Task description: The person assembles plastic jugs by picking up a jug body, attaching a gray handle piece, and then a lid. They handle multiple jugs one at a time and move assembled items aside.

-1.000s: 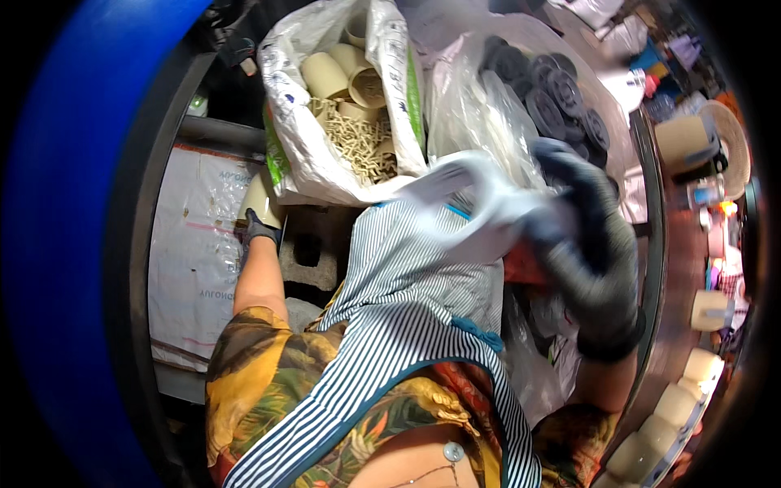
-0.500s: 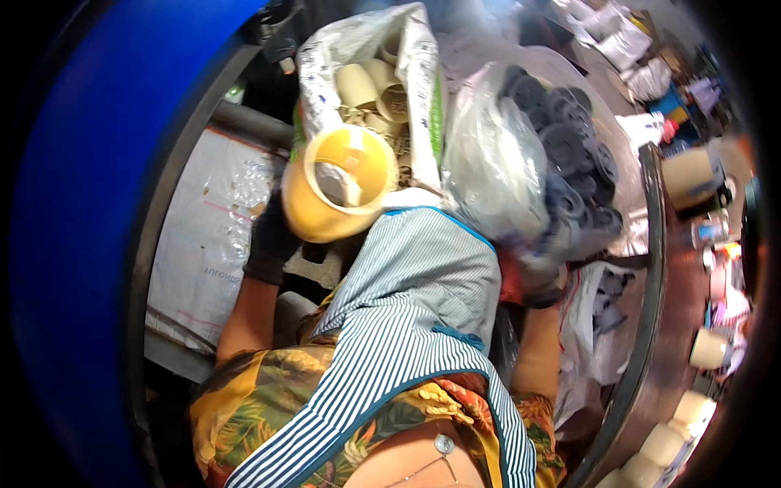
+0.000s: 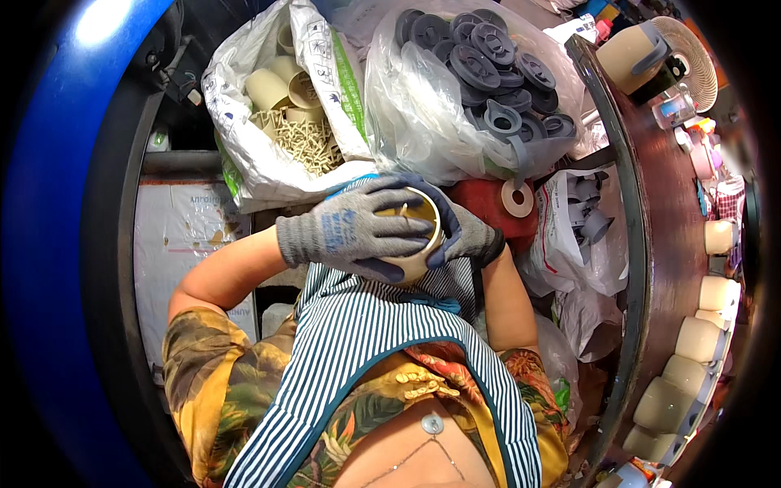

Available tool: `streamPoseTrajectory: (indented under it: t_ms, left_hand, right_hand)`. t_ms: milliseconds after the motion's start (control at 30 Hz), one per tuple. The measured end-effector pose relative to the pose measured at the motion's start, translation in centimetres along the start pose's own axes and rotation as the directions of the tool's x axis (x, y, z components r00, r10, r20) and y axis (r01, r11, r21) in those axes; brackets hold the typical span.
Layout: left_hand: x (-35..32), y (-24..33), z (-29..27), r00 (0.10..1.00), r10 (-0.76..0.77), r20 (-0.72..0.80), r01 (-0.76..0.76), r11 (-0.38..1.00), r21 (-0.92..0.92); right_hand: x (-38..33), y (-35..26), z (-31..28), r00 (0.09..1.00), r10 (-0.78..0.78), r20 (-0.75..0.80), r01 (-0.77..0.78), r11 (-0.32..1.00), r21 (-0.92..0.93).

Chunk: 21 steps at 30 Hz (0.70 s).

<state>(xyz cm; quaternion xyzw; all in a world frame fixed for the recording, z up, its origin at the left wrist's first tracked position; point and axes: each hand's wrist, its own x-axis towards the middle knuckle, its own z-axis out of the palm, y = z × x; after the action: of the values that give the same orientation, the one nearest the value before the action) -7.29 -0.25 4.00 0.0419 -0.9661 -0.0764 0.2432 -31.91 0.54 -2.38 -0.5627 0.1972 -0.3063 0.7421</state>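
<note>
In front of my striped apron is a cream plastic pot (image 3: 415, 270), its round mouth tilted up. My left hand (image 3: 350, 232), in a grey knit glove with a dark blue palm, lies across the mouth with its fingers bent over the rim. Wrapped around the pot's other side is my right hand (image 3: 468, 232), gloved the same way. A small pale piece shows at the left fingertips inside the mouth; its kind I cannot make out. The gloves hide much of the pot.
Ahead, a white sack (image 3: 236, 154) holds cream pots and many small cream pieces (image 3: 305, 142). Beside it, a clear bag (image 3: 399, 106) holds dark grey lids (image 3: 492, 45). At right are a bag of grey parts (image 3: 590, 220), a tape roll (image 3: 517, 198) and a brown table (image 3: 675, 179) carrying cream pots (image 3: 700, 340).
The pot has moved right and down, over my lap. My right hand has come from beside the grey lids to the pot, and both hands now grip it. The view has shifted.
</note>
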Motion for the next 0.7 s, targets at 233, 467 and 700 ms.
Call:
streamPoseTrajectory:
  t_ms: [233, 467, 700]
  left_hand:
    - [1.1, 0.1, 2.8, 0.991, 0.102, 0.083, -0.108, 0.992, 0.065]
    - [3.8, 0.4, -0.1, 0.968, -0.232, 0.099, 0.252, 0.896, -0.366]
    - [0.8, -4.6, 3.7, 0.759, -0.557, 0.338, -0.386, -0.802, -0.456]
  right_hand:
    - [-3.9, 1.6, 5.0, 0.907, -0.318, -0.276, 0.066, 0.755, -0.653]
    - [-3.6, 1.7, 3.5, 0.935, -0.255, -0.247, 0.002, 0.699, -0.715]
    - [-4.1, 2.7, 3.7, 0.907, -0.357, -0.222, 0.138, 0.751, -0.646]
